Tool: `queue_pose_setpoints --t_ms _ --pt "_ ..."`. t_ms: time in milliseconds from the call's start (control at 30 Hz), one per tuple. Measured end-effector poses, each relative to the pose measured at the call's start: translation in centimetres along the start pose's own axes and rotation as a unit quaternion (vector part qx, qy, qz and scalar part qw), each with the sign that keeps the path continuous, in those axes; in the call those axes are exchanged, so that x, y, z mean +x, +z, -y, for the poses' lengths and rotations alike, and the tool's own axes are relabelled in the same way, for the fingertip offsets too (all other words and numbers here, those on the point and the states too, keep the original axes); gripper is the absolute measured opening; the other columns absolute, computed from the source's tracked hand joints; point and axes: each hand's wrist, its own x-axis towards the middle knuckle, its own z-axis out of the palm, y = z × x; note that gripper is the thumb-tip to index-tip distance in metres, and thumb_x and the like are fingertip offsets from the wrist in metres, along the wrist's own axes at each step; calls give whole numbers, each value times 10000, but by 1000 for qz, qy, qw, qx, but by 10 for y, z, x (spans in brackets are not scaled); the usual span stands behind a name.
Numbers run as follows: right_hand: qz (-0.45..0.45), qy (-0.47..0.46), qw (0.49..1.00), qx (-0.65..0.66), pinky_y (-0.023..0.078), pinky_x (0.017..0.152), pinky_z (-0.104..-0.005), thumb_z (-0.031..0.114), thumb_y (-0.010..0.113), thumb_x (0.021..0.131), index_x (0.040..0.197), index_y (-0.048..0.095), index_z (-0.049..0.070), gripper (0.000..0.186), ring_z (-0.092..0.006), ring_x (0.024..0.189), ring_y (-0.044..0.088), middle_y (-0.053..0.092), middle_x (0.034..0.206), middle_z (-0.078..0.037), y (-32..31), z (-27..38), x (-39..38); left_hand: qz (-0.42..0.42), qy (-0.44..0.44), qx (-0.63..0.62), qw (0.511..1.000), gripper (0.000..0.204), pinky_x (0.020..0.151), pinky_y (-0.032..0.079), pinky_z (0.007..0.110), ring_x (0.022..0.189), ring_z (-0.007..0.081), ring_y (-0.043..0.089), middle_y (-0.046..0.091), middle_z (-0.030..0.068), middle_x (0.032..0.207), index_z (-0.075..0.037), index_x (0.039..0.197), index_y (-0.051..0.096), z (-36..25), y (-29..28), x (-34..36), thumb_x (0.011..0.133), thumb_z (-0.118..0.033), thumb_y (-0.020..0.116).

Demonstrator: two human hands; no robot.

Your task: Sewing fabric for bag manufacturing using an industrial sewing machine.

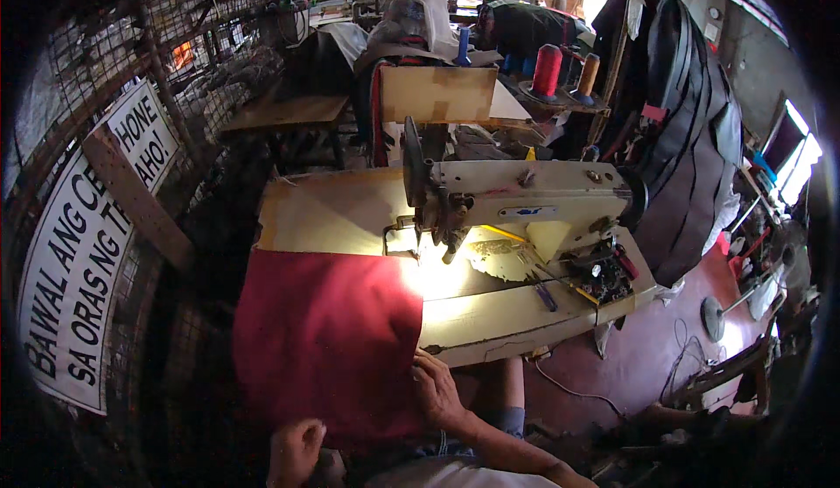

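A large piece of dark red fabric (332, 339) lies over the left front of the sewing table (328, 208) and hangs down toward my lap. Its upper right corner reaches the lit area beside the needle of the sewing machine (534, 192). My right hand (440, 392) grips the fabric's right edge, just below the table's front edge, with bent fingers. Lower left, my left hand (296, 449) is closed with curled fingers by the fabric's bottom edge; what it holds, if anything, is hidden.
A screwdriver (544, 294) and a black tray of small parts (602, 271) sit on the table's right side. Behind the machine stand a red thread cone (547, 72) and an orange one (587, 77). Dark sheets (691, 138) hang at right; a sign (87, 261) is at left.
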Motion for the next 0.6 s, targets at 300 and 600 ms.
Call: queue_pose_setpoints --t_ms 300,600 --pt "83 -80 992 -51 396 1078 -539 154 630 771 1206 621 53 446 -393 1354 452 517 1403 -179 -27 0 4 -89 636 249 725 235 1078 423 441 1193 267 557 616 75 1186 -80 1062 688 -162 15 150 848 -86 591" --pt "172 -120 961 -177 365 1107 -536 187 570 788 1145 614 29 393 -386 1357 440 519 1406 -211 -20 -19 13 -99 647 276 704 282 1113 382 458 1215 290 532 592 115 1182 -40 1139 610 -134 17 198 885 -135 532"
